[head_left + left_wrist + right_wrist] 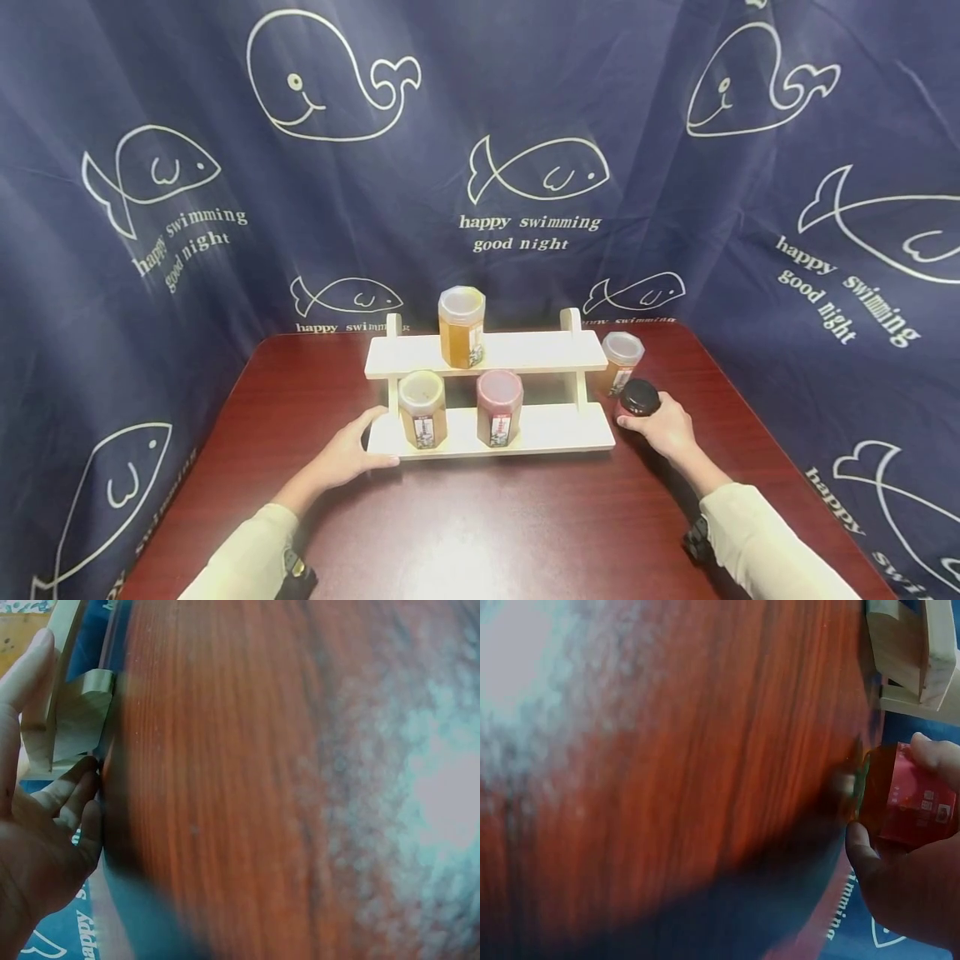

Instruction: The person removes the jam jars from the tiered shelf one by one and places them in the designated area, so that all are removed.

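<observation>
A two-tier pale wooden rack [558, 429] stands on the table. At the left end of its lower board, my left hand [347, 450] grips it, thumb along the front edge [37, 712] and fingers around the end. My right hand [670, 427] holds a small jar with a black lid [640, 397] just right of the rack; its red label [922, 799] shows in the right wrist view. Behind it stands a clear-lidded jar of amber content [621, 363]. The upper board bears an amber jar [461, 327]; the lower one bears a yellowish-lidded jar [422, 408] and a pink-lidded jar [499, 407].
The dark red wooden table [480, 525] reaches back to a navy curtain [420, 250] printed with white whales and fish, which hangs around its back and sides. Light glares off the tabletop near the front.
</observation>
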Demonstrator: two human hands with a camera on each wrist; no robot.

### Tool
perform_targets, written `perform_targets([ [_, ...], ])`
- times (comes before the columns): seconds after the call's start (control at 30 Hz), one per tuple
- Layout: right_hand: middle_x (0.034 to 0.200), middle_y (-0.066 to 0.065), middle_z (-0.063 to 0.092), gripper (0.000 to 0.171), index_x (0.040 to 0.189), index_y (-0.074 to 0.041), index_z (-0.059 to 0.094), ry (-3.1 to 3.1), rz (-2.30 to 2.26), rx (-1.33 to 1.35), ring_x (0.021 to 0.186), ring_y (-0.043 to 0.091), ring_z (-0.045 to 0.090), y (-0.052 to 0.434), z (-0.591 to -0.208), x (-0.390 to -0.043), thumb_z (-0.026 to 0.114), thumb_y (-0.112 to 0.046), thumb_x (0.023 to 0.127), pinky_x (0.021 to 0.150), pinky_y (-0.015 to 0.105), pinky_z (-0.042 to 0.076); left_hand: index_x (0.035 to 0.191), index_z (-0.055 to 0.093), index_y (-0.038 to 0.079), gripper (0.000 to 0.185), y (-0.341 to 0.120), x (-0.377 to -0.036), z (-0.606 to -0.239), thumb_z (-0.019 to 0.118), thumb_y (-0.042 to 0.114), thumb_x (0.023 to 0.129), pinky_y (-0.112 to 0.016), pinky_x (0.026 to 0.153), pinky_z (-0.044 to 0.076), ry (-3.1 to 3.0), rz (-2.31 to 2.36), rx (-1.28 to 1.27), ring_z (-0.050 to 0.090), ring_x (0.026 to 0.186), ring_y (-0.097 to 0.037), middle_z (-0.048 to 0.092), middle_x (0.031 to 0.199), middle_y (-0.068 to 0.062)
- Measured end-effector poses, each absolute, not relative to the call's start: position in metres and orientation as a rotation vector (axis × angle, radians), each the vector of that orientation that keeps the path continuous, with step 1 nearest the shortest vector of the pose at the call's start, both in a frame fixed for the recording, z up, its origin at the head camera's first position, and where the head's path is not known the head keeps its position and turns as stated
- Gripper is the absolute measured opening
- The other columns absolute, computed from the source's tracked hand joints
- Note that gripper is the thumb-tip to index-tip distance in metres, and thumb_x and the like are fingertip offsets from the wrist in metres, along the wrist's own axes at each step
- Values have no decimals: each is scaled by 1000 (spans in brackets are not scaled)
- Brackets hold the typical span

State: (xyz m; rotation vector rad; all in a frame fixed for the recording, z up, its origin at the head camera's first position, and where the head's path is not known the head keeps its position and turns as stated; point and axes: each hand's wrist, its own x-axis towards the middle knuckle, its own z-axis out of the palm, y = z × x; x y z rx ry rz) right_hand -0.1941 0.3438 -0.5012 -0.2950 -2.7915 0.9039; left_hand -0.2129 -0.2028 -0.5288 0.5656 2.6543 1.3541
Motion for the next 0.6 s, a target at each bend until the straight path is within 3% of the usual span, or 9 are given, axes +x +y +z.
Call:
perform_targets([
  [0.07,111,36,62,77,118,16,54,-2792,910,-289,104,55,58,342,-501,-194,90,-35,73,87,62,47,146,44,9,89,-203,-213,-530,90,32,74,-32,54,55,2639,1362,551,59,54,-17,59,124,-19],
  [0.27,111,35,63,76,118,15,54,-2777,923,-294,105,54,58,340,-501,-196,90,-33,73,88,61,47,147,44,11,90,-203,-216,-530,90,37,74,-30,64,54,2678,1329,565,60,59,-14,59,125,-15],
  [0.6,113,35,62,75,120,15,54,-2774,956,-316,105,53,59,342,-508,-194,88,-32,75,88,61,48,146,44,13,89,-203,-214,-530,91,34,73,-34,50,55,2615,1376,534,60,58,-19,60,116,-16],
])
